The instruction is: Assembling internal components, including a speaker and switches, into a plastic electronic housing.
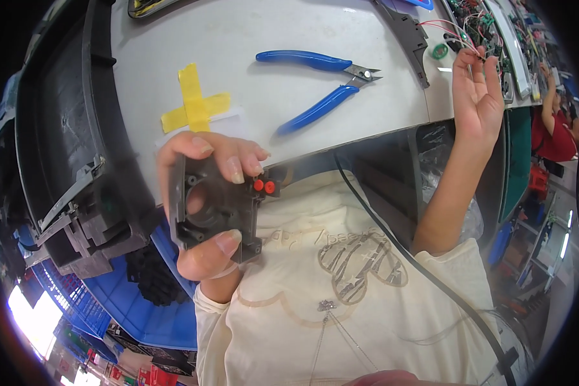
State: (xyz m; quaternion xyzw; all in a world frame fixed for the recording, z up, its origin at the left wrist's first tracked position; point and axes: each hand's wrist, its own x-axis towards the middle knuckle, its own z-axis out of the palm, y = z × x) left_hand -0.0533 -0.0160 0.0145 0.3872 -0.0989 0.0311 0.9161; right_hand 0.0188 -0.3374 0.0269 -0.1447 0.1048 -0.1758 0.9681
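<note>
My left hand (228,154) grips a black plastic housing (222,196) in front of my shirt, fingers over its top and thumb along its lower edge. The housing has a round opening, and two small red round pieces (264,186) sit at its right side. At the upper right, my right hand (479,106) is raised over the table edge, its fingertips closed on thin red and white wires (460,32). These wires run beside green circuit boards (486,29); their ends at my fingers are too small to make out.
Blue-handled flush cutters (315,61) lie spread on the white table (289,26). A yellow tape cross (196,106) is stuck left of them. A dark plastic strip (408,42) and green ring (439,51) lie rightward. Black trays (64,116) and a blue bin (128,296) stand left.
</note>
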